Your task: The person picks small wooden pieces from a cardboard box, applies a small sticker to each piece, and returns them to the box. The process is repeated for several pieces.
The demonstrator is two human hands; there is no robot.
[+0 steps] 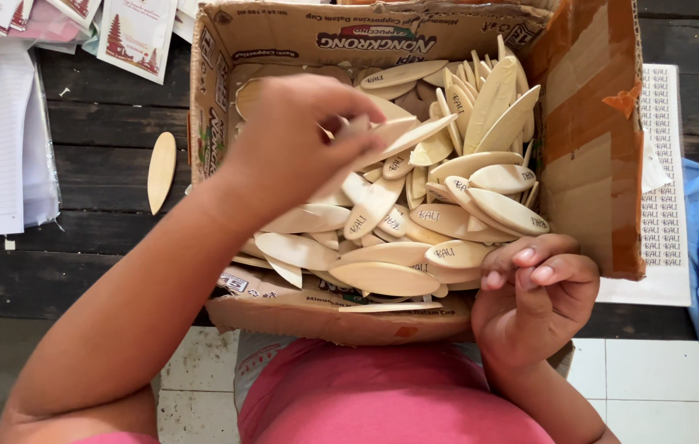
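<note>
Left hand [300, 140] pinches one wooden leaf [403, 131] over the full box [588, 164], centre frame; right hand [534, 300] curls empty; one leaf [161, 171] out, left.

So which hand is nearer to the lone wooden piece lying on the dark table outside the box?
Left. The left hand is inside the cardboard box, just right of the lone wooden piece; the right hand rests at the box's near right corner, far off.

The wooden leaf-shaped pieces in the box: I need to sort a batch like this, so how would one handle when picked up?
Each wooden piece looks thin and flat, so probably light and stiff. The left hand pinches some by fingertips alone. Smooth faces may slide; flat shapes should not roll.
</note>
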